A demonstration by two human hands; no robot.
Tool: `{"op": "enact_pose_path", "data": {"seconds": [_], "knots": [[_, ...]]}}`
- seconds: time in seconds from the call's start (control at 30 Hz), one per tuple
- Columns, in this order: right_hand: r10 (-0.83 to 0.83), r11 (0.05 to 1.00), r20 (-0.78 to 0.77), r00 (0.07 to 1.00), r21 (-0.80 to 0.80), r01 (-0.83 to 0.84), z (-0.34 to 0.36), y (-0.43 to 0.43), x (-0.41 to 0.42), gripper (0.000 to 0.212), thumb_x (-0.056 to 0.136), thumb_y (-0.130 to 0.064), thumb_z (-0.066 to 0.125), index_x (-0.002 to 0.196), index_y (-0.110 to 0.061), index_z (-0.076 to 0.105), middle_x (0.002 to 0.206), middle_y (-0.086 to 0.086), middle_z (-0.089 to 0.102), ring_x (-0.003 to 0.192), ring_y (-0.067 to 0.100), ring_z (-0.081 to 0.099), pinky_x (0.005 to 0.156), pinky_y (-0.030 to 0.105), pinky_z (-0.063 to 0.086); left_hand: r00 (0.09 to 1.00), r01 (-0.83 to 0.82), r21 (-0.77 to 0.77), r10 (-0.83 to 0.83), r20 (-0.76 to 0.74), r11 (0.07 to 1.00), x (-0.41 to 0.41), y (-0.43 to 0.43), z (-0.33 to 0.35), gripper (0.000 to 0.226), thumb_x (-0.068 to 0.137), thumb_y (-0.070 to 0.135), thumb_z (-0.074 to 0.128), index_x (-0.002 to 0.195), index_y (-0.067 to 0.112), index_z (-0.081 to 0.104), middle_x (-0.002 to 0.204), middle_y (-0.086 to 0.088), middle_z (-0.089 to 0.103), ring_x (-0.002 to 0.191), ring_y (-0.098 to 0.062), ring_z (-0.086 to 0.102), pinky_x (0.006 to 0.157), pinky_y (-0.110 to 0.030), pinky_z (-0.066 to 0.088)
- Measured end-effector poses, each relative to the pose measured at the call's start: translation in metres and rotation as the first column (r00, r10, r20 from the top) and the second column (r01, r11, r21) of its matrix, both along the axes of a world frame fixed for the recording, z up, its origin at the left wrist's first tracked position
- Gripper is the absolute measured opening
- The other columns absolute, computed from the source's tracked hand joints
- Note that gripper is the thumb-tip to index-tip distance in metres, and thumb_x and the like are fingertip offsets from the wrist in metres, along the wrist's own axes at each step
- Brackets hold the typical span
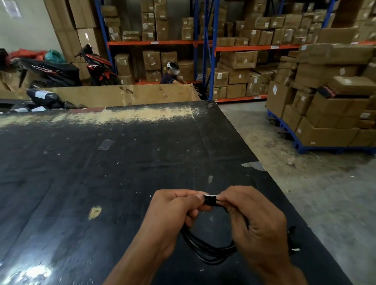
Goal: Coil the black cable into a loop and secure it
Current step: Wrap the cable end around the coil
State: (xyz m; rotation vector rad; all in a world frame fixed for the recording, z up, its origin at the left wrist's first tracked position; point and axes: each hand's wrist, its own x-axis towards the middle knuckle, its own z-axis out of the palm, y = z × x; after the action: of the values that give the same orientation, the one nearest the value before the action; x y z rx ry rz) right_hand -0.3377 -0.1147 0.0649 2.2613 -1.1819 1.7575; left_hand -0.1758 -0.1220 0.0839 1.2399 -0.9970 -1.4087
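Observation:
The black cable [209, 250] hangs as a small loop of several strands between my two hands, above the near right part of the black table [88, 179]. My left hand [172, 211] and my right hand [254, 225] both pinch the top of the coil, where a short black wrap or tie [210, 200] with a white edge sits between my thumbs. The lower arc of the loop droops below my hands. A cable end with a white tip [293, 241] sticks out to the right of my right hand.
The table's right edge runs diagonally beside my right hand, with concrete floor [327, 177] beyond it. A cardboard bin [127, 96] stands behind the table. A person [172, 74] sits near shelving full of boxes; stacked boxes on a blue pallet [322, 108] stand at the right.

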Motion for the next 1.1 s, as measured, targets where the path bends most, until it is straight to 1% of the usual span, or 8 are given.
{"op": "enact_pose_path", "data": {"seconds": [0.2, 0.47, 0.6, 0.7, 0.8, 0.87, 0.97, 1.1], "knots": [[0.016, 0.999, 0.131, 0.991, 0.03, -0.02, -0.01, 0.004, 0.001, 0.013, 0.086, -0.009, 0.062, 0.088, -0.001, 0.072, 0.087, 0.003, 0.071, 0.088, 0.002, 0.065, 0.082, 0.012, 0.049, 1.0, -0.012, 0.049, 0.013, -0.016, 0.999, -0.009, -0.001, -0.001, 0.024, 0.088, -0.002, 0.06, 0.077, 0.004, 0.08, 0.073, -0.017, 0.076, 0.046, -0.002, 0.053, 0.042, -0.014, 0.04], [0.095, 0.995, -0.015, 0.995, -0.031, -0.096, -0.01, 0.009, -0.012, 0.015, 0.085, -0.002, 0.059, 0.082, 0.001, 0.074, 0.092, 0.01, 0.072, 0.093, 0.01, 0.067, 0.081, 0.021, 0.055, 0.996, -0.023, 0.108, 0.032, -0.081, 0.994, -0.018, -0.004, -0.001, 0.017, 0.089, 0.002, 0.063, 0.08, -0.003, 0.076, 0.062, -0.009, 0.072, 0.042, -0.001, 0.05, 0.037, -0.013, 0.037], [0.079, 0.995, 0.062, 0.995, 0.059, -0.083, -0.008, 0.007, -0.015, 0.008, 0.085, -0.004, 0.065, 0.086, -0.004, 0.073, 0.096, 0.006, 0.069, 0.095, 0.006, 0.064, 0.082, 0.018, 0.052, 0.988, 0.043, 0.0, -0.043, 0.15, 0.999, -0.017, -0.003, 0.0, 0.019, 0.09, 0.01, 0.065, 0.077, 0.008, 0.079, 0.068, -0.009, 0.076, 0.045, -0.001, 0.05, 0.042, -0.014, 0.04], [0.051, 0.973, 0.149, 0.988, 0.214, -0.082, -0.003, 0.001, -0.017, 0.01, 0.084, -0.003, 0.07, 0.087, -0.012, 0.071, 0.104, -0.002, 0.068, 0.099, 0.007, 0.065, 0.078, 0.023, 0.055, 0.925, 0.134, -0.102, -0.087, 0.37, 0.986, -0.016, 0.002, 0.003, 0.019, 0.09, 0.017, 0.066, 0.079, 0.022, 0.08, 0.07, -0.002, 0.078, 0.048, 0.0, 0.052, 0.049, -0.017, 0.042], [0.054, 0.923, 0.23, 0.972, 0.36, -0.137, 0.0, 0.0, -0.015, 0.018, 0.085, -0.003, 0.068, 0.084, -0.021, 0.067, 0.087, -0.014, 0.07, 0.083, 0.005, 0.068, 0.067, 0.02, 0.055, 0.836, 0.2, -0.171, -0.077, 0.543, 0.965, -0.014, 0.008, 0.006, 0.017, 0.09, 0.023, 0.066, 0.08, 0.029, 0.079, 0.07, 0.004, 0.077, 0.052, 0.0, 0.056, 0.055, -0.021, 0.046], [0.013, 0.904, 0.273, 0.962, 0.409, -0.128, 0.0, 0.002, -0.012, 0.022, 0.085, -0.003, 0.068, 0.081, -0.024, 0.065, 0.081, -0.013, 0.068, 0.074, 0.006, 0.067, 0.061, 0.014, 0.051, 0.798, 0.211, -0.199, -0.051, 0.601, 0.957, -0.014, 0.012, 0.007, 0.016, 0.09, 0.026, 0.065, 0.081, 0.032, 0.078, 0.07, 0.007, 0.076, 0.052, 0.002, 0.058, 0.055, -0.018, 0.046], [-0.052, 0.906, 0.327, 0.943, 0.412, -0.094, 0.0, 0.006, -0.004, 0.02, 0.084, -0.008, 0.069, 0.081, -0.028, 0.066, 0.082, -0.014, 0.069, 0.075, 0.005, 0.067, 0.061, 0.011, 0.05, 0.772, 0.189, -0.253, 0.016, 0.635, 0.949, -0.015, 0.016, 0.01, 0.015, 0.09, 0.025, 0.066, 0.082, 0.031, 0.077, 0.069, 0.015, 0.075, 0.052, 0.004, 0.06, 0.051, -0.011, 0.043], [-0.08, 0.817, 0.448, 0.89, 0.541, -0.199, 0.004, 0.007, -0.005, 0.024, 0.076, -0.027, 0.076, 0.097, -0.034, 0.068, 0.079, -0.014, 0.073, 0.074, 0.001, 0.069, 0.067, 0.011, 0.052, 0.797, 0.143, -0.279, 0.056, 0.602, 0.95, -0.012, 0.017, 0.011, 0.014, 0.089, 0.022, 0.069, 0.082, 0.031, 0.077, 0.068, 0.015, 0.075, 0.053, 0.004, 0.062, 0.051, -0.012, 0.045]]}}
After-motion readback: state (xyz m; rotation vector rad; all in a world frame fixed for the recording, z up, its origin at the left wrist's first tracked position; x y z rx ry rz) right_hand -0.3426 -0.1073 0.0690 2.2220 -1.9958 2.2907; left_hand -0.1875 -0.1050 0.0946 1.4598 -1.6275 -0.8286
